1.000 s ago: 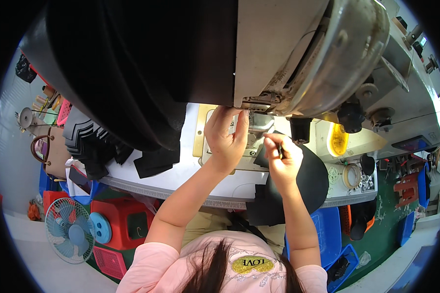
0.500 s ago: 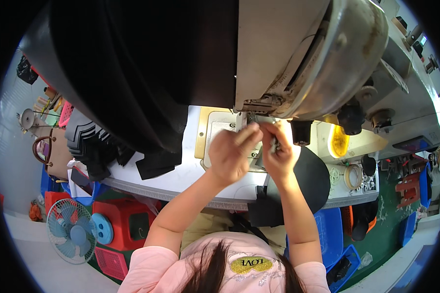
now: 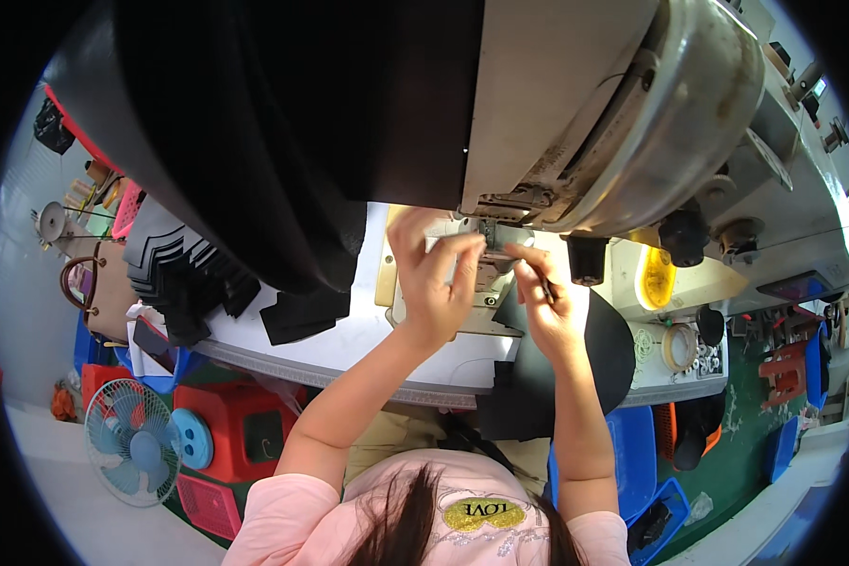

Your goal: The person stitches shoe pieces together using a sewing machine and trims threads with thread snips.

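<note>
A large sewing machine head (image 3: 575, 113) fills the top of the view. My left hand (image 3: 434, 283) is raised under it, fingertips touching the small metal part at the needle area (image 3: 492, 231). My right hand (image 3: 549, 307) is beside it, pinching a thin dark tool near the same spot. Both hands hover over the metal plate (image 3: 462, 307) on the white table (image 3: 349, 344). A black piece of material (image 3: 604, 349) lies under my right forearm.
Stacks of black cut pieces (image 3: 184, 274) lie on the table's left. A yellow container (image 3: 657, 278) and tape rolls (image 3: 677, 347) sit at the right. Below the table are a red stool (image 3: 245, 429), a small fan (image 3: 132, 443) and blue crates (image 3: 632, 453).
My right hand rose from lower down to the needle area and met my left hand there. Both hands now work at the same small metal part.
</note>
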{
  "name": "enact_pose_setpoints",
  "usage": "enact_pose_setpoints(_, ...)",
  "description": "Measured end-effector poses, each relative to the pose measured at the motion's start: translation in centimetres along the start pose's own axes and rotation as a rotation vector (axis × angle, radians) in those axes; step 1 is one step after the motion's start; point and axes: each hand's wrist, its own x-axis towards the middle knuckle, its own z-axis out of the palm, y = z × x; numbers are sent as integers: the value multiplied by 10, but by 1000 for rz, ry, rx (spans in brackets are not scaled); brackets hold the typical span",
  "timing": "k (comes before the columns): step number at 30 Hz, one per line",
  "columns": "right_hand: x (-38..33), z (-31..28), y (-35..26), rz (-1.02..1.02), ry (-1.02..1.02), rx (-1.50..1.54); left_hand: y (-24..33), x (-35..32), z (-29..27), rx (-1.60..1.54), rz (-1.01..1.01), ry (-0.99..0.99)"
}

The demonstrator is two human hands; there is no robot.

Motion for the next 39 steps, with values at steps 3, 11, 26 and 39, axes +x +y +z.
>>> enact_pose_setpoints(3,4,3,7,-40,-16,-99,-6,1,7,-72,-71,31)
enact_pose_setpoints(11,5,4,18,-164,46,-20,-7,-1,10,-94,-116,-11)
enact_pose_setpoints(26,7,8,19,-236,72,-13,-5,1,12,-93,-94,21)
enact_pose_setpoints(39,31,7,3,-619,191,-507,-5,2,16,-138,-98,46)
